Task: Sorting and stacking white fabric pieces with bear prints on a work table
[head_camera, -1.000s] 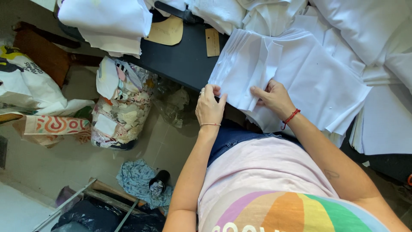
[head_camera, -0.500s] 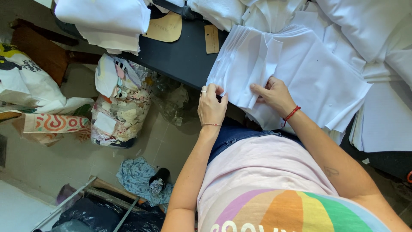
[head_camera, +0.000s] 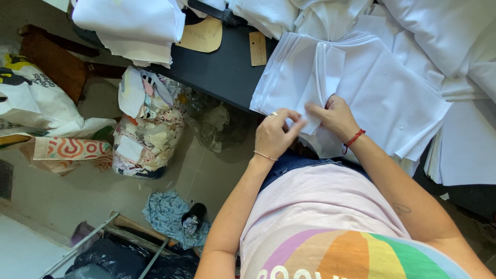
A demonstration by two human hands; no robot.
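While the person sat close against the dark surface (head_camera: 222,72), both hands worked at the near edge of a stack of white fabric pieces (head_camera: 372,88). The left hand (head_camera: 272,135) had its fingers pinched together on the corner of the top white piece (head_camera: 320,82), and the right hand (head_camera: 336,116) pressed beside it, its fingers closed on the same folded edge. This top piece was lifted into a narrow fold that stood up from the stack, which lay on the surface just in front of the body.

To do this well, I judge that the fingers should catch only one layer, because the sheets are thin and cling together; a slow peel with the other hand holding the stack flat would keep the pile square.

Farther on the surface lay a tan cardboard pattern (head_camera: 204,36) and a small tan tag (head_camera: 258,48). Beyond these were more heaps of white cloth (head_camera: 129,20). Down on the floor, to the left, stood a bag of fabric scraps (head_camera: 147,129).
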